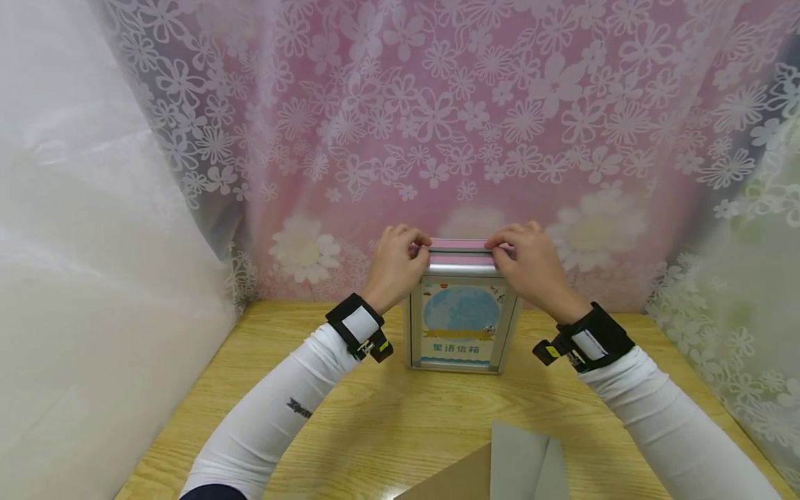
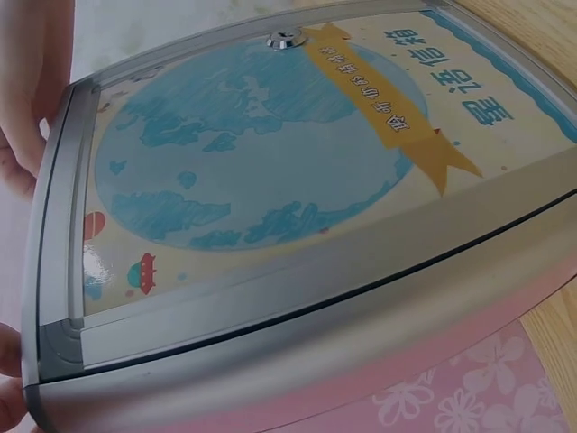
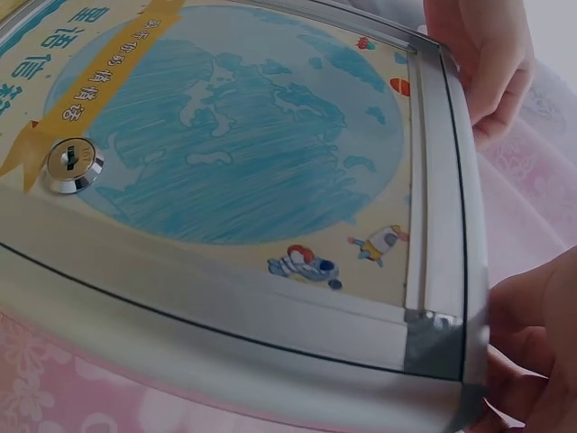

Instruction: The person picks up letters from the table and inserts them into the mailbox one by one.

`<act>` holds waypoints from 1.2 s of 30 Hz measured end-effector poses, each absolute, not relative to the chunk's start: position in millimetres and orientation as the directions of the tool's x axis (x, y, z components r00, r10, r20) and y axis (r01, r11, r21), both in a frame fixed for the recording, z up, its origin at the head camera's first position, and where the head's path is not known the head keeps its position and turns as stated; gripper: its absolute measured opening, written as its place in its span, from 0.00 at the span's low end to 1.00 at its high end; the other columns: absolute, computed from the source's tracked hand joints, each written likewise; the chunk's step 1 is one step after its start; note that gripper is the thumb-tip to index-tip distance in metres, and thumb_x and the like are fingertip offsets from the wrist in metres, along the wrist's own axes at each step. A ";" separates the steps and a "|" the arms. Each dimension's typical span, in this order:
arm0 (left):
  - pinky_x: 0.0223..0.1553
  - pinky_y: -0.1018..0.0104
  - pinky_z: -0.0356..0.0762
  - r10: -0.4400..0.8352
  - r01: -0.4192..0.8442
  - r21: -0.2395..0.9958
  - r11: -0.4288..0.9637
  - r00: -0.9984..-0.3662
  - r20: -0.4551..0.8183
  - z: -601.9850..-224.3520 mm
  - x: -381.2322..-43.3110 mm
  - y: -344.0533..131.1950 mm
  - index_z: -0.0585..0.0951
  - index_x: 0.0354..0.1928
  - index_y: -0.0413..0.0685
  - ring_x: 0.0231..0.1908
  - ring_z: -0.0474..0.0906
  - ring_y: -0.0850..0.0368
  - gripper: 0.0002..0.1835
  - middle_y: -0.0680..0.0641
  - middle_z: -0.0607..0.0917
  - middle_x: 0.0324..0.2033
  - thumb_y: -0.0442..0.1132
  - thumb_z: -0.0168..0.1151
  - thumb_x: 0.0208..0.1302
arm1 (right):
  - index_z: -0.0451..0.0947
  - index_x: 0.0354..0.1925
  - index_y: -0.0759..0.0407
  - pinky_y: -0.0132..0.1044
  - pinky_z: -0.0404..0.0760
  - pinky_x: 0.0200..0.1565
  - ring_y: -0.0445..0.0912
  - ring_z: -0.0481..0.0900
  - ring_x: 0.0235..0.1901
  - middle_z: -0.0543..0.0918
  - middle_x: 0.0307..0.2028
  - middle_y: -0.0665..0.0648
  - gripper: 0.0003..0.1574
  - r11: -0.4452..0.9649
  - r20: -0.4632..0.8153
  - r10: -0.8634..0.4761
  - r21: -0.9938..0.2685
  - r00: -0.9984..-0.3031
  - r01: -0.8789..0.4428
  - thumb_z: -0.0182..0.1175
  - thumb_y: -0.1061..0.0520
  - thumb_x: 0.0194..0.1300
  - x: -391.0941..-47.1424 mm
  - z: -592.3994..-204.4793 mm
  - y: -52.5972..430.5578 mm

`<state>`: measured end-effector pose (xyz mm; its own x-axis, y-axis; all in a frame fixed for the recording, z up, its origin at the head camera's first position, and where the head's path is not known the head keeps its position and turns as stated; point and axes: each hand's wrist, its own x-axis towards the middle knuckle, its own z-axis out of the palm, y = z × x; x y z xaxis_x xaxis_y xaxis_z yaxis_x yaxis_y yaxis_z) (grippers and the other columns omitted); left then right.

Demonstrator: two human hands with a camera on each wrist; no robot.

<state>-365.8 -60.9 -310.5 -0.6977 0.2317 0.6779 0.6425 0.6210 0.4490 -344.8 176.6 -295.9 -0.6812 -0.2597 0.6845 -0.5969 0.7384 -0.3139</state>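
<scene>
A silver-framed mailbox (image 1: 461,316) with a blue globe picture on its front stands upright on the table, its top pink with a dark slot (image 1: 462,251) across it. My left hand (image 1: 395,262) holds the top left corner, fingers curled with the thumb near the slot. At the opposite corner my right hand (image 1: 530,264) grips in the same way. In the right wrist view, a round key lock (image 3: 74,162) sits on the front panel, and my right fingers (image 3: 523,361) curl by the corner. Parts of the fingertips are hidden behind the top edge.
A brown sheet or envelope (image 1: 459,476) and a grey folded one (image 1: 519,458) lie on the wooden table (image 1: 350,417) near its front. A pink flowered curtain (image 1: 425,104) hangs close behind the mailbox. Pale sheeting (image 1: 94,243) stands on the left.
</scene>
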 end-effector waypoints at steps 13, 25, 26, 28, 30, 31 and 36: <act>0.41 0.57 0.67 0.279 0.719 0.315 0.620 -0.577 0.768 -329.6 -331.5 -84.2 0.79 0.40 0.43 0.39 0.64 0.56 0.06 0.48 0.76 0.36 0.33 0.57 0.61 | 0.82 0.40 0.63 0.58 0.65 0.49 0.56 0.67 0.49 0.79 0.44 0.61 0.09 0.705 0.693 -0.275 -0.326 -0.667 -0.630 0.55 0.63 0.65 -314.7 -302.9 202.5; 0.28 0.64 0.75 0.512 0.653 0.246 0.717 -0.731 0.451 -378.6 -275.3 -86.6 0.78 0.49 0.48 0.34 0.69 0.61 0.16 0.50 0.77 0.41 0.47 0.59 0.63 | 0.79 0.48 0.62 0.53 0.68 0.42 0.54 0.69 0.42 0.79 0.44 0.60 0.13 0.749 0.697 -0.279 -0.272 -0.661 -0.604 0.57 0.61 0.65 -289.3 -316.7 232.5; 0.30 0.64 0.76 0.531 0.645 0.239 0.726 -0.747 0.401 -383.6 -270.9 -85.6 0.78 0.51 0.48 0.36 0.70 0.61 0.18 0.50 0.78 0.42 0.49 0.60 0.62 | 0.78 0.48 0.62 0.53 0.68 0.42 0.54 0.69 0.42 0.79 0.44 0.60 0.13 0.750 0.692 -0.283 -0.272 -0.664 -0.603 0.57 0.61 0.65 -288.0 -318.8 234.4; 0.34 0.62 0.78 0.564 0.633 0.222 0.742 -0.768 0.303 -393.9 -262.7 -82.8 0.77 0.53 0.49 0.39 0.72 0.59 0.23 0.50 0.78 0.44 0.54 0.60 0.62 | 0.78 0.50 0.60 0.53 0.67 0.42 0.53 0.69 0.42 0.79 0.45 0.60 0.14 0.754 0.677 -0.282 -0.282 -0.680 -0.594 0.57 0.61 0.66 -284.7 -323.4 238.0; 0.37 0.61 0.79 0.589 0.627 0.213 0.750 -0.778 0.217 -404.4 -255.4 -79.2 0.77 0.56 0.48 0.43 0.72 0.58 0.27 0.50 0.78 0.46 0.57 0.60 0.60 | 0.77 0.52 0.60 0.55 0.66 0.45 0.54 0.69 0.43 0.79 0.47 0.61 0.16 0.757 0.657 -0.279 -0.298 -0.700 -0.581 0.57 0.60 0.66 -281.1 -327.7 241.3; 0.38 0.60 0.79 0.603 0.629 0.208 0.749 -0.778 0.179 -409.7 -252.1 -77.1 0.76 0.57 0.48 0.44 0.73 0.57 0.29 0.49 0.78 0.47 0.59 0.60 0.60 | 0.76 0.53 0.59 0.56 0.66 0.45 0.54 0.69 0.44 0.79 0.47 0.62 0.17 0.761 0.648 -0.276 -0.304 -0.710 -0.573 0.57 0.60 0.66 -279.3 -329.7 242.5; 0.33 0.65 0.78 0.666 0.655 0.202 0.728 -0.745 0.016 -430.4 -236.7 -68.2 0.76 0.58 0.51 0.42 0.72 0.60 0.34 0.51 0.77 0.45 0.64 0.61 0.56 | 0.74 0.57 0.59 0.58 0.68 0.45 0.55 0.69 0.47 0.77 0.51 0.63 0.20 0.779 0.603 -0.272 -0.320 -0.750 -0.540 0.56 0.58 0.67 -271.1 -338.3 246.8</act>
